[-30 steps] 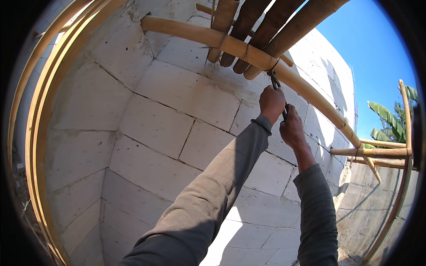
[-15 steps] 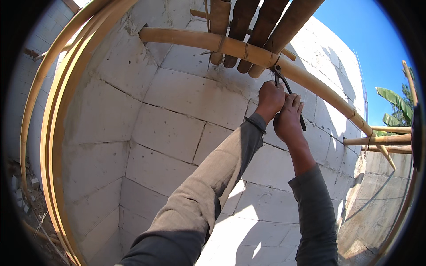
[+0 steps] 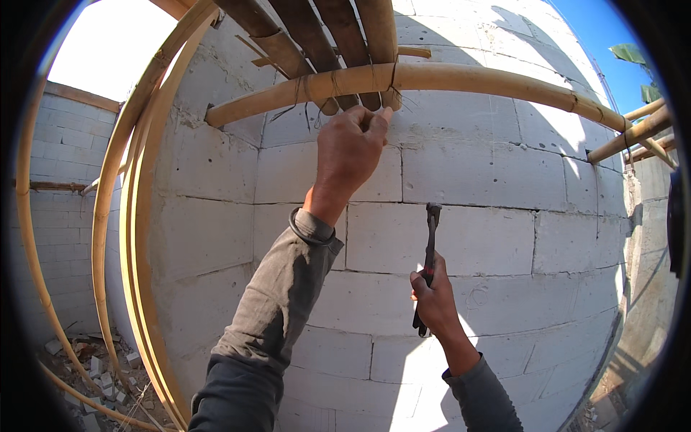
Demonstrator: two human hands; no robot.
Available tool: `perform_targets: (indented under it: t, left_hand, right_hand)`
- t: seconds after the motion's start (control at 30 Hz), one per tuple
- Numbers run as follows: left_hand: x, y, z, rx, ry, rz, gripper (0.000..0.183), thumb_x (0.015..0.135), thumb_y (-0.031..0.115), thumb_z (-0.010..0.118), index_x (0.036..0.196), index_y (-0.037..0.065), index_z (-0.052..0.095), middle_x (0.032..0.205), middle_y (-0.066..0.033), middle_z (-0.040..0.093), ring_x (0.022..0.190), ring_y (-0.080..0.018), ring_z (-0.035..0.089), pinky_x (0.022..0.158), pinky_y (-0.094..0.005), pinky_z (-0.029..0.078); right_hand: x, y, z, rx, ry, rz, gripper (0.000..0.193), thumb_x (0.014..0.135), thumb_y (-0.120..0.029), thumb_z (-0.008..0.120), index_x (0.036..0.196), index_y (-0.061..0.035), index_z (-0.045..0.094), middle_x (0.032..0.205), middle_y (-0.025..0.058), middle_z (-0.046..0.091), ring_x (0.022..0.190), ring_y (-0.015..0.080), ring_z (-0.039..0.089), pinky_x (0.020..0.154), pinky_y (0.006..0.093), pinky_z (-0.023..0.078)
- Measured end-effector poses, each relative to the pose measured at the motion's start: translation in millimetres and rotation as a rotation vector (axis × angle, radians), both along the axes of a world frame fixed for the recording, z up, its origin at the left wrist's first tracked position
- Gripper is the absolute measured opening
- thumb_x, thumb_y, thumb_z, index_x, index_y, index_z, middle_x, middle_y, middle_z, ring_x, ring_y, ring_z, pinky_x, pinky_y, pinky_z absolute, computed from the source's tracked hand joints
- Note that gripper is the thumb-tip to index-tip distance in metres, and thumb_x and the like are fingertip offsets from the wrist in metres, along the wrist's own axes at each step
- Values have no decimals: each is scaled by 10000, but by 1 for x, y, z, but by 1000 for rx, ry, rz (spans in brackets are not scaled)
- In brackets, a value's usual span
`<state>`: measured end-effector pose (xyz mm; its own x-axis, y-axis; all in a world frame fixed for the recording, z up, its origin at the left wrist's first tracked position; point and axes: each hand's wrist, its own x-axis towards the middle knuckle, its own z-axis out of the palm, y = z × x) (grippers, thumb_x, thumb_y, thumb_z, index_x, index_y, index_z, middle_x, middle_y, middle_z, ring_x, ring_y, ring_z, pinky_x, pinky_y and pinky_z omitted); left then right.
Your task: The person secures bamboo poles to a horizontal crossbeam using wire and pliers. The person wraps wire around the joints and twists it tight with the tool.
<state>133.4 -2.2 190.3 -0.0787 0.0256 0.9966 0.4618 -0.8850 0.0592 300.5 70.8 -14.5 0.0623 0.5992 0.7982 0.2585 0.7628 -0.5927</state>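
Observation:
My left hand [image 3: 344, 155] is raised to the underside of a horizontal bamboo pole [image 3: 489, 81], beside a wire tie [image 3: 394, 75]. Its fingers are curled and pinched together; what is between them, if anything, is too small to make out. Several bamboo lengths [image 3: 376, 32] run overhead and cross this pole, bound to it with thin dark wire whose loose ends stick out. Lower and to the right, my right hand [image 3: 437, 306] grips dark metal pincers [image 3: 430, 241] by the handles. Their head points up, apart from the pole, in front of the block wall.
A white block wall [image 3: 468, 173] stands close in front. Tall bent-looking wooden or bamboo uprights [image 3: 133, 216] rise on the left. More bamboo poles [image 3: 633, 137] jut out at the right. Broken blocks and rubble [image 3: 101, 374] lie at the lower left.
The pincers have come away from the wire tie and dropped lower in my right hand. My left hand has let go of the area by the tool and is up at the pole. The view has shifted.

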Motion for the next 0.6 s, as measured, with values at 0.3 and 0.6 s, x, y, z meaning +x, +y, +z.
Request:
perform_targets:
  t: [0.3, 0.6]
  left_hand:
    - [-83, 18, 26, -68, -185, 36, 238, 916, 208, 598, 855, -18, 639, 686, -66, 634, 604, -118, 573, 623, -239, 478]
    - [-149, 43, -40, -98, -243, 335, 287, 911, 261, 583, 872, -14, 652, 697, -70, 669, 658, -116, 601, 648, -280, 482]
  right_hand:
    - [6, 14, -16, 30, 448, 427, 217, 932, -152, 518, 1099, -14, 503, 791, 34, 497, 658, 113, 512, 615, 299, 508]
    - [-8, -34, 53, 105, 110, 375, 211, 948, -199, 512, 1029, -13, 571, 703, -6, 463, 610, 89, 464, 606, 276, 454]
